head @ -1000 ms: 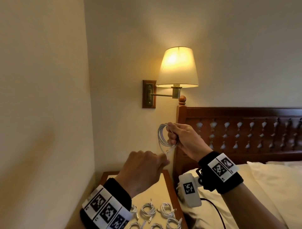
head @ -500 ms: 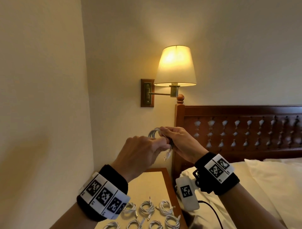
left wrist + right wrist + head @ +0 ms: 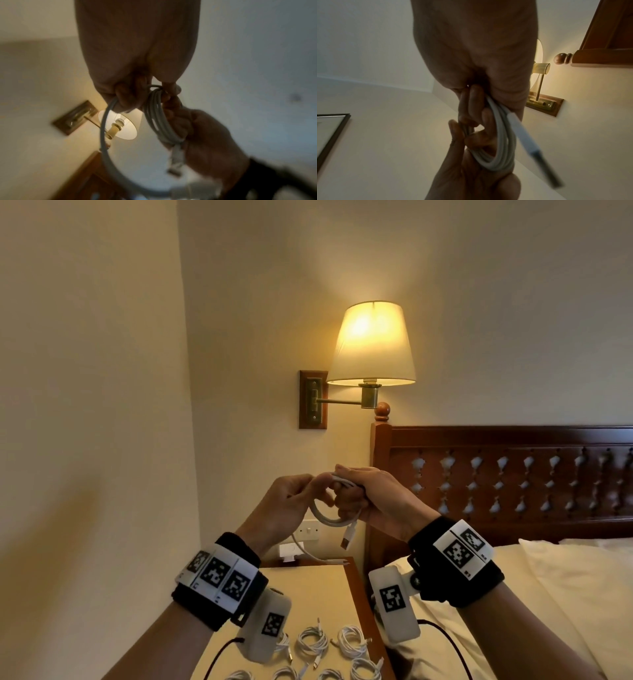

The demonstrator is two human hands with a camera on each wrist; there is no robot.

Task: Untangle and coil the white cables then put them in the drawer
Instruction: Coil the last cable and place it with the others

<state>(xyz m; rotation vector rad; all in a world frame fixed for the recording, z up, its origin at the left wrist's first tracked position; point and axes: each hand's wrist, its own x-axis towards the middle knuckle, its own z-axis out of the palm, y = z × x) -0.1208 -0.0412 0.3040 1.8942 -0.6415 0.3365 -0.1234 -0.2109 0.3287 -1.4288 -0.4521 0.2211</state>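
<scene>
Both hands are raised in front of the headboard with a white cable coil [image 3: 330, 517] between them. My right hand [image 3: 363, 498] grips the coil [image 3: 498, 142] in curled fingers, and a USB plug [image 3: 349, 537] dangles below it. My left hand [image 3: 294, 501] pinches a strand of the same cable [image 3: 156, 116]; a loose loop [image 3: 104, 135] hangs from that hand. Several coiled white cables [image 3: 311, 643] lie on the nightstand [image 3: 318, 587] below. No drawer is in view.
A lit wall lamp [image 3: 371, 344] hangs above the hands, with its wooden wall plate [image 3: 312, 398] to the left. A dark wooden headboard [image 3: 513, 484] and a bed with white pillows [image 3: 565, 587] lie to the right. A wall socket [image 3: 308, 530] sits behind the nightstand.
My hands came together and dropped lower. The left hand rose from near the nightstand and took hold of the coil that the right hand was holding up.
</scene>
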